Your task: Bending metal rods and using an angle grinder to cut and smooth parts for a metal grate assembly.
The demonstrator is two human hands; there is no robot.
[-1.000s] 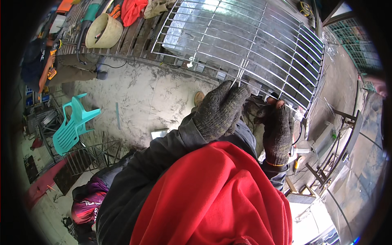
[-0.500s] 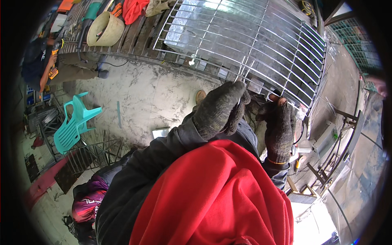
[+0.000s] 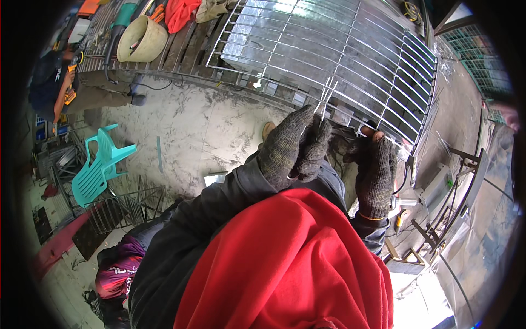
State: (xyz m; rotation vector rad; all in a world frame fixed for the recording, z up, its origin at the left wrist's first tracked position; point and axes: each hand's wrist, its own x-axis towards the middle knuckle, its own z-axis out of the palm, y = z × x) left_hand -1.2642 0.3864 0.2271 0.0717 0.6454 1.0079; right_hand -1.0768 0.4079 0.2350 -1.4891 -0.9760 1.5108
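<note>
A shiny wire rack [image 3: 307,60] of parallel metal rods with cross bars lies over the workbench in front of me. My left hand [image 3: 296,142], in a dark knitted glove, is closed around thin metal rods [image 3: 327,96]. Their upper ends reach over the rack's near edge, and a lower end pokes out below the palm. My right hand [image 3: 375,170], gloved the same way with a bare fingertip showing, pinches the rack's near edge close to its right corner. Part of its grip is hidden by the glove.
Slatted workbench [image 3: 192,52] carries a cream bucket [image 3: 141,39], red cloth [image 3: 181,13] and a tape measure [image 3: 411,11]. A turquoise plastic chair [image 3: 98,164] stands on the floor at left. Another person [image 3: 57,88] holds a yellow power tool [image 3: 71,90] at far left. Metal frames [image 3: 460,192] stand at right.
My left hand has shifted slightly left and its fingers have loosened a little, showing more of the rods above and below. My right hand and the rack look unmoved.
</note>
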